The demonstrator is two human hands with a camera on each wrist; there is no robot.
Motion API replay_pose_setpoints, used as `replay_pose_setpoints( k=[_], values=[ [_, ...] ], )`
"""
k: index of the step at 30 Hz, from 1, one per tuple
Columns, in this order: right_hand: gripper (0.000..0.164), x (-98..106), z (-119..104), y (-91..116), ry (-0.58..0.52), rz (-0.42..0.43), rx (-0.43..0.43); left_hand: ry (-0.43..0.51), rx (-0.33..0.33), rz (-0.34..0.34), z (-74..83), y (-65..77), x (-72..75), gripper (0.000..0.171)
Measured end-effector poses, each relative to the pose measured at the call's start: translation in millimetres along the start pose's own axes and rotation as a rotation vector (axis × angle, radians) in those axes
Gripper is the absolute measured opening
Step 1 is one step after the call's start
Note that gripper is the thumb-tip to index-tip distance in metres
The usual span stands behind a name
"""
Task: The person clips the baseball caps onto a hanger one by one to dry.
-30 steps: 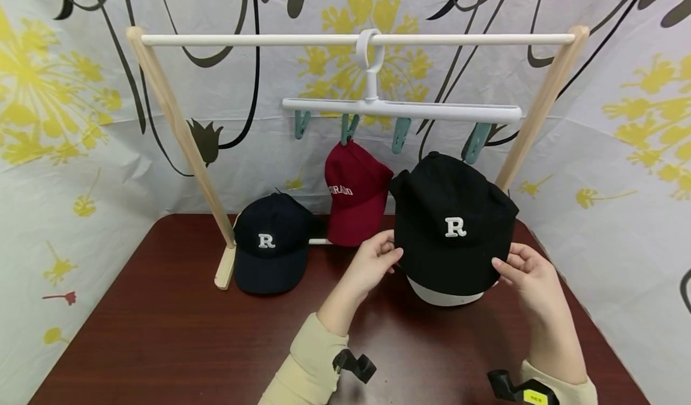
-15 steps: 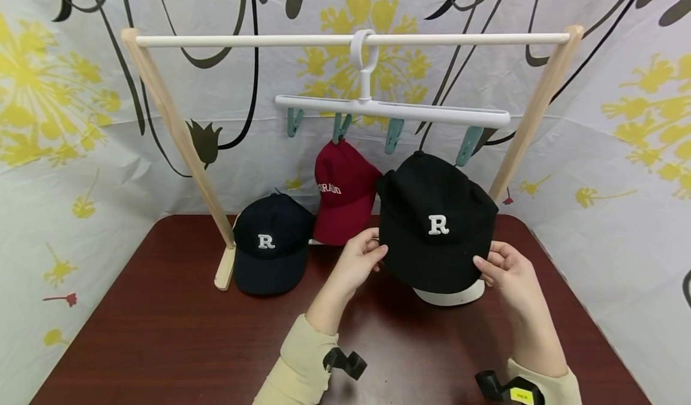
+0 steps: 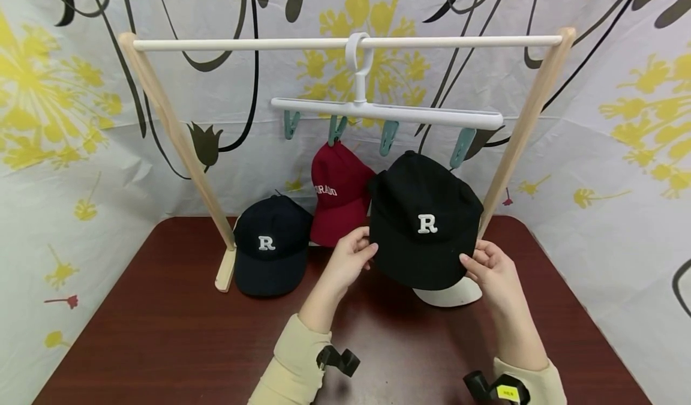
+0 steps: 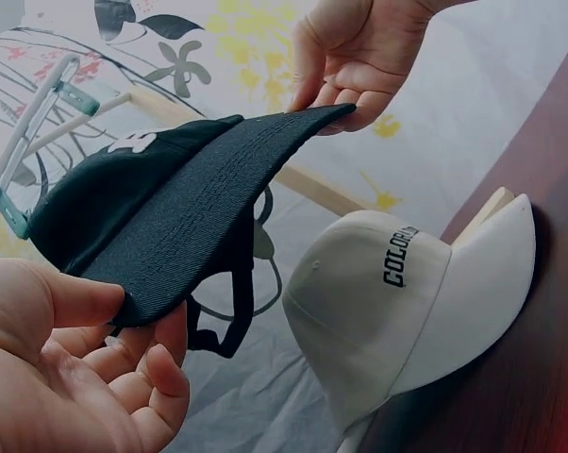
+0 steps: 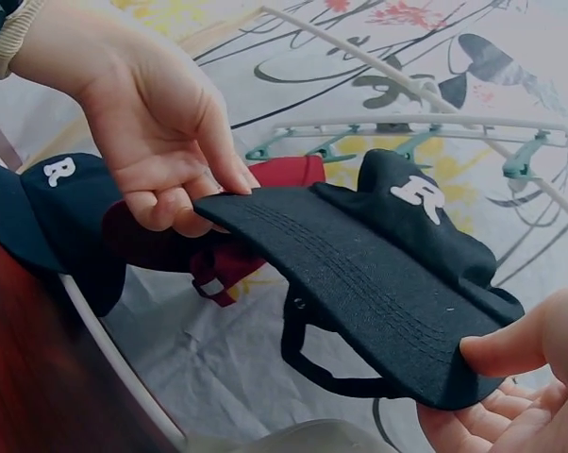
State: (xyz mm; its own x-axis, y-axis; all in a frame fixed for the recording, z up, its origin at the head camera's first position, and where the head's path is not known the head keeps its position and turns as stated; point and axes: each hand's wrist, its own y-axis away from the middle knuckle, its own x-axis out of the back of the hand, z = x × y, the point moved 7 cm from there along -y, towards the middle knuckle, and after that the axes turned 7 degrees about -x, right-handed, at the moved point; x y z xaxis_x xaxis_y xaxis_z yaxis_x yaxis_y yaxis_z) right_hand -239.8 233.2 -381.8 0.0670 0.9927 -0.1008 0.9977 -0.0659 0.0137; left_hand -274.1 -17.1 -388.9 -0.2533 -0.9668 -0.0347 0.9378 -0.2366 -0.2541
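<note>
A black cap (image 3: 423, 207) with a white R is held up by its brim in front of the rack. My left hand (image 3: 348, 260) pinches one side of the brim, and my right hand (image 3: 492, 273) pinches the other, thumbs on top. In the left wrist view the brim spans between both hands, with the strap hanging below it. Behind the black cap, a white cap (image 4: 378, 302) with dark lettering rests on the table. Above hangs a white hanger (image 3: 388, 112) with several teal clips (image 3: 388, 138); a red cap (image 3: 337, 195) hangs from one of them.
A navy cap (image 3: 272, 246) with a white R sits on the dark red table (image 3: 162, 333) by the left foot of the wooden rack (image 3: 178, 129). The rack's top rod (image 3: 459, 41) carries the hanger. A patterned cloth (image 3: 70, 171) surrounds the table.
Both hands have carried the black cap to the left, so more of the white cap's brim shows. The hanger and red cap have shifted slightly left in view, along with the rack.
</note>
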Motion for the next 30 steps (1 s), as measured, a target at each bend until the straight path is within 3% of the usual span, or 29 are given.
replay_pose_setpoints(
  k=[7,16,30],
  values=[
    [0.025,-7,3,-1,0.013,-0.001,-0.008,-0.020,0.018,0.003,-4.4,0.3,5.7,0.023],
    [0.017,-15,10,-4,-0.082,-0.011,-0.008,-0.031,0.025,0.019,-7.4,-0.6,12.6,0.023],
    [0.015,-21,16,-8,-0.098,-0.013,-0.007,-0.080,0.030,0.017,-5.4,-2.6,20.6,0.024]
  ],
)
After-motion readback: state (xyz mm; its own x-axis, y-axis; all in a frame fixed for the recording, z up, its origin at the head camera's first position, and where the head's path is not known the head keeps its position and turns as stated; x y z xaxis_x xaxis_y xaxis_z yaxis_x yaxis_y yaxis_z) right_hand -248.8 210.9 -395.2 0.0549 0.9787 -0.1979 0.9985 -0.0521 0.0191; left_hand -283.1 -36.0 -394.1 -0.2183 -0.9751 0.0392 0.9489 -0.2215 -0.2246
